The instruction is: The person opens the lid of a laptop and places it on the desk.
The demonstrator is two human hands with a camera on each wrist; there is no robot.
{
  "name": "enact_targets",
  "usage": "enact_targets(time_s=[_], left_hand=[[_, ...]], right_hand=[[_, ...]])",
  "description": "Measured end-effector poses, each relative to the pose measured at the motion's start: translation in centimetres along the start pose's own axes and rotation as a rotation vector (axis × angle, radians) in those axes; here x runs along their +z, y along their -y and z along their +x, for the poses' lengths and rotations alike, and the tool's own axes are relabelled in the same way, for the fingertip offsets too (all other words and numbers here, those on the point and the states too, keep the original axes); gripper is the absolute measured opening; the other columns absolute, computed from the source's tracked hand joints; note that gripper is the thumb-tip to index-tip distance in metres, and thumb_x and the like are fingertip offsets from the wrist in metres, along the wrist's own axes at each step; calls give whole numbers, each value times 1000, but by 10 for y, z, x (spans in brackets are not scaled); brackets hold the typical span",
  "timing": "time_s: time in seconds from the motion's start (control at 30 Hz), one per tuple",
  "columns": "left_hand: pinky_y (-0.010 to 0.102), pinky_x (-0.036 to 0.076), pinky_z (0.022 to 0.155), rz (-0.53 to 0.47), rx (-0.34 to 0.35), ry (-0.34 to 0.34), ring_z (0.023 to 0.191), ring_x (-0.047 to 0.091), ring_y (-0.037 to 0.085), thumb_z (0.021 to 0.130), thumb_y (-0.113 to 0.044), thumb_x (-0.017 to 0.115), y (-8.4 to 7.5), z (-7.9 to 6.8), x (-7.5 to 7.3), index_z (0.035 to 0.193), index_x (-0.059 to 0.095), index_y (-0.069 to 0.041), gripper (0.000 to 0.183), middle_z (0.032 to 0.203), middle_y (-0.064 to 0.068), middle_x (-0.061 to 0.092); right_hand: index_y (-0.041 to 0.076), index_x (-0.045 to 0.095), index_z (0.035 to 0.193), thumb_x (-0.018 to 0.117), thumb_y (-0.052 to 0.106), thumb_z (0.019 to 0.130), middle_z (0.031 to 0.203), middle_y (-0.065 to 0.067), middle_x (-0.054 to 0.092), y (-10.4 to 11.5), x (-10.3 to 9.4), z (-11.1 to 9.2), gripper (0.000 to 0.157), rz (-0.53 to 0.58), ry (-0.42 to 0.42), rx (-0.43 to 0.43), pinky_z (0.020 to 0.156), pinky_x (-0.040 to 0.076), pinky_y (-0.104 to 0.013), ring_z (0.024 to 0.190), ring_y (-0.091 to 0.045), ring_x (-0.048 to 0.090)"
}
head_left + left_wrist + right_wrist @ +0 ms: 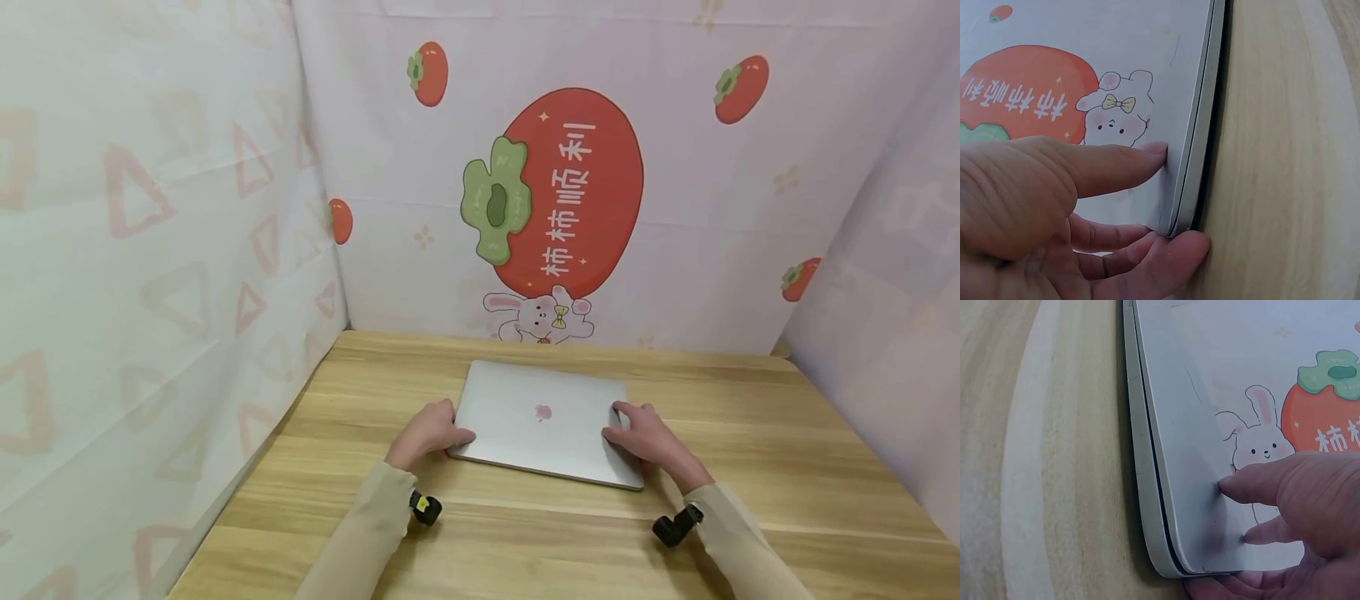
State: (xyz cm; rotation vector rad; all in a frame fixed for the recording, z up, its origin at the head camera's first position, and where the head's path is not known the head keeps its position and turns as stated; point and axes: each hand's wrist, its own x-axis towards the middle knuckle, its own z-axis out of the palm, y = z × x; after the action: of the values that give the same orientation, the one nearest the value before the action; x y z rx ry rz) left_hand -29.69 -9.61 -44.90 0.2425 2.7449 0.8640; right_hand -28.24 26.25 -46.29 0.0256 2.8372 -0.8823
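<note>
A closed silver laptop (517, 425) with an apple logo on its lid is over the wooden table, turned slightly. My left hand (427, 433) grips its left side near the front corner. In the left wrist view the thumb (1122, 165) lies on the lid and the other fingers curl at the edge and below it. My right hand (647, 435) holds the right side. Two fingertips (1250, 481) touch the lid there, while other fingers go under the edge, partly hidden. Whether the laptop is raised off the table I cannot tell.
The wooden table (360, 375) meets a back wall cloth (675, 292) printed with persimmons and a rabbit. A cloth wall (187, 333) with triangles runs along the left, another cloth (885, 317) on the right. A small black camera (677, 527) sits at the right wrist.
</note>
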Motion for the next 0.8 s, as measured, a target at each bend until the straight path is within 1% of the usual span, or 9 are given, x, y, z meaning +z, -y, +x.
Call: enact_targets(time_s=[0.23,0.4,0.57,0.67,0.8], left_hand=[[25,43,39,-3,3,28,39,56,17,79,-28,71,0,-7,-4,70,56,-5,28,58,6,56],[24,43,38,28,11,46,39,55,15,80,-31,71,2,-8,-5,69,57,-5,31,56,7,58],[27,46,40,52,14,67,41,56,16,81,-32,71,2,-9,-7,70,58,-4,32,55,8,59],[28,47,42,75,4,87,42,56,16,82,-33,70,1,-11,-8,69,58,-5,33,54,7,59],[28,47,45,91,-4,109,43,56,16,83,-34,69,1,-12,-8,69,58,-5,34,53,7,59]], right_hand=[[2,34,141,60,32,87,118,-29,36,5,1,6,67,-4,3,-3,40,43,-27,55,-20,50],[3,34,141,61,33,87,118,-29,37,8,-1,9,67,-6,12,4,43,44,-29,61,-21,51],[4,34,141,61,33,87,116,-27,38,8,0,11,67,-7,15,5,45,45,-29,65,-22,51],[4,34,142,60,34,87,116,-27,38,7,2,11,67,-11,16,5,44,44,-29,63,-22,51],[4,35,142,60,34,87,115,-27,38,7,3,10,67,-24,12,5,41,43,-27,57,-21,50]])
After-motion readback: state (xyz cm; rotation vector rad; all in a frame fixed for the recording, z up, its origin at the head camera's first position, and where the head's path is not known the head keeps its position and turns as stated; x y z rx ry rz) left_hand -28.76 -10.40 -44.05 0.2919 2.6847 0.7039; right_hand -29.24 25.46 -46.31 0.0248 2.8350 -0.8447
